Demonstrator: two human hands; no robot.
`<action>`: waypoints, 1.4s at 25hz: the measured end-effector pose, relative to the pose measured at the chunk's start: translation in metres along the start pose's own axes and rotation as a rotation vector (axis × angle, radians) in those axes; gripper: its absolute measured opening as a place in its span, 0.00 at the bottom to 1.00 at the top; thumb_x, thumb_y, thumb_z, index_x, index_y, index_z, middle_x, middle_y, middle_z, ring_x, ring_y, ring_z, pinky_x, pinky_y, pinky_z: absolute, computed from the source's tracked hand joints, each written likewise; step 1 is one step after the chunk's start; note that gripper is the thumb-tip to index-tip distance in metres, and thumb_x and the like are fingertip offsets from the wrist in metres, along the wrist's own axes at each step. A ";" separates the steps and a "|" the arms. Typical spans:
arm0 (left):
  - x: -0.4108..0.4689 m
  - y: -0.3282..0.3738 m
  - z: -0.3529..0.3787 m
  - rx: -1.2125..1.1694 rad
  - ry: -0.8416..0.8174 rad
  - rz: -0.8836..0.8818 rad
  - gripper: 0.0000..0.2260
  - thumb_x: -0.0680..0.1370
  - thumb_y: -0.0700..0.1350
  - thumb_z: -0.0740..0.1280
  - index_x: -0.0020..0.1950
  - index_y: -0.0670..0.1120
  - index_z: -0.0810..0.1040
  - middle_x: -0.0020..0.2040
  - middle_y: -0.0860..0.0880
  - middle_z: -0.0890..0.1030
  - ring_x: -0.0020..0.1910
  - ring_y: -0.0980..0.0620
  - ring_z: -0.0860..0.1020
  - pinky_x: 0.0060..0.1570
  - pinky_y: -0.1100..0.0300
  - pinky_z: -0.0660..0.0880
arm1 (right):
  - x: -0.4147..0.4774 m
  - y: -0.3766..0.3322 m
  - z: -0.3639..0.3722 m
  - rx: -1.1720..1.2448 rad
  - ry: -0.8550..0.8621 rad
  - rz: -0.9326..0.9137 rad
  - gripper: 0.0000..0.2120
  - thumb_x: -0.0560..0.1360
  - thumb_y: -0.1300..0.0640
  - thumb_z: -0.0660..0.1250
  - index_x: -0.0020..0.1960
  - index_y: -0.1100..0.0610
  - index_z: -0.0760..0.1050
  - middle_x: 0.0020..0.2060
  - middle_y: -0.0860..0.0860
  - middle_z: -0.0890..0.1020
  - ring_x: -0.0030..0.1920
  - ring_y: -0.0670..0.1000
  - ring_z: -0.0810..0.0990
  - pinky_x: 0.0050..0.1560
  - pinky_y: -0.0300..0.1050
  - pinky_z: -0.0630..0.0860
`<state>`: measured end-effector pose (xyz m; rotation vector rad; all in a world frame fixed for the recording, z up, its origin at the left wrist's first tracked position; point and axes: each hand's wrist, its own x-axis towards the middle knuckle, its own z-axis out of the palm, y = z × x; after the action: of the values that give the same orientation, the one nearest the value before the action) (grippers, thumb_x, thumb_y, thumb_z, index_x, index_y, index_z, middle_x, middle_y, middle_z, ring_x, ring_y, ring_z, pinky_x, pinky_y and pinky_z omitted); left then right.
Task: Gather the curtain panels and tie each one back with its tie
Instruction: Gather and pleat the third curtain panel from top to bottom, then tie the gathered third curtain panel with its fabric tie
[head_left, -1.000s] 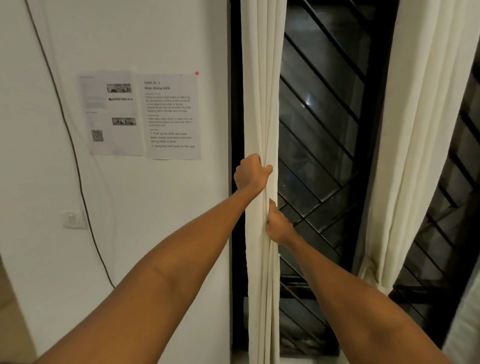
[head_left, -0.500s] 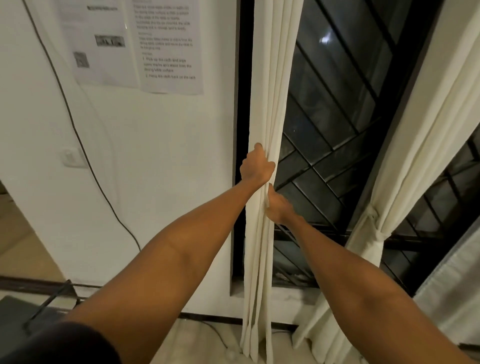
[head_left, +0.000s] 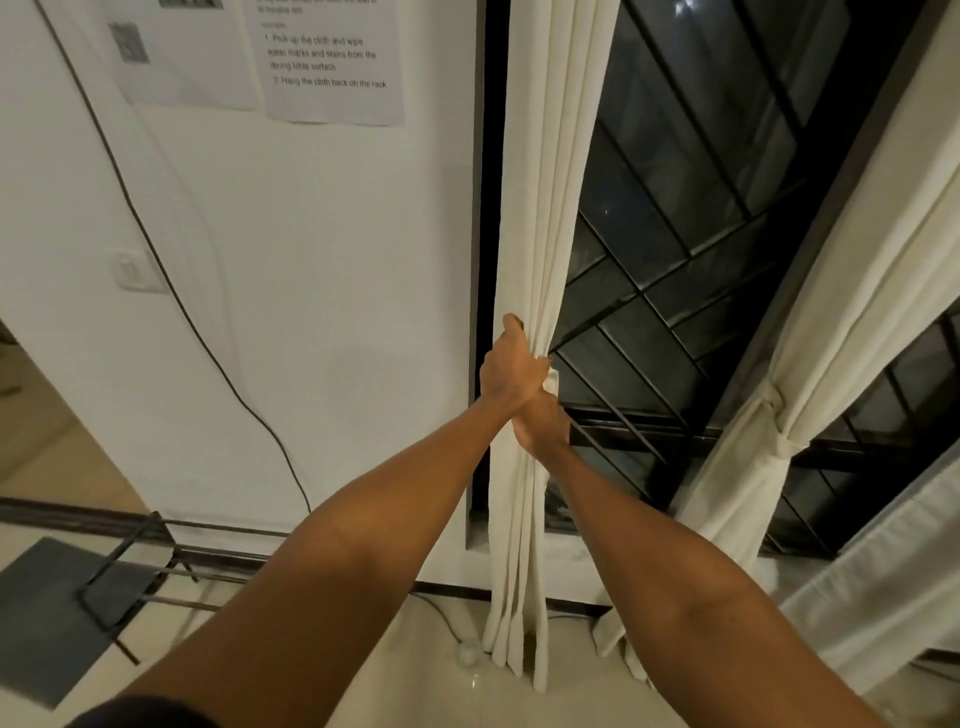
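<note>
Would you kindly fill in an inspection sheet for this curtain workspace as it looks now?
Surface: pale glossy floor.
Job's things: left curtain panel gathered, untied; right curtain panel tied back with its tie.
Clutter: dark metal frame on floor.
Grippers: left hand grips left curtain panel; right hand just below, fingers hidden.
Cables: black cable down the wall.
Surroundings: printed sheets, wall switch, window grille.

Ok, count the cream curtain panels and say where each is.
2. One cream fabric curtain panel hangs centre, gripped by the left hand; the tied-back panel hangs right of it. Pale fabric far right may be a third.
</note>
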<state>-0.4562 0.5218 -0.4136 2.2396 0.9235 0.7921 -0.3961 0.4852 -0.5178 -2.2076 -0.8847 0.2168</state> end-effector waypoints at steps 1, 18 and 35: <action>0.000 -0.006 0.006 0.010 -0.031 -0.012 0.24 0.78 0.47 0.73 0.68 0.44 0.65 0.56 0.44 0.80 0.52 0.45 0.82 0.52 0.51 0.80 | 0.001 0.004 0.001 0.034 -0.019 -0.027 0.10 0.83 0.55 0.62 0.57 0.61 0.76 0.44 0.52 0.80 0.47 0.57 0.82 0.51 0.57 0.81; 0.008 -0.062 0.043 -0.193 -0.322 -0.102 0.27 0.78 0.43 0.70 0.76 0.46 0.68 0.59 0.44 0.80 0.52 0.42 0.83 0.43 0.46 0.85 | 0.079 0.032 -0.039 0.621 0.119 0.204 0.11 0.77 0.61 0.66 0.58 0.56 0.78 0.45 0.56 0.84 0.47 0.58 0.84 0.51 0.56 0.83; 0.053 -0.069 0.042 -0.203 -0.708 0.057 0.33 0.78 0.38 0.68 0.80 0.48 0.60 0.57 0.43 0.77 0.53 0.45 0.81 0.43 0.52 0.85 | 0.086 -0.011 -0.071 0.829 0.092 0.507 0.10 0.75 0.65 0.67 0.54 0.69 0.80 0.45 0.62 0.85 0.44 0.60 0.85 0.46 0.57 0.83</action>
<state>-0.4244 0.5906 -0.4736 2.1276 0.4150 0.0715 -0.3097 0.5062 -0.4504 -1.5840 -0.1024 0.5955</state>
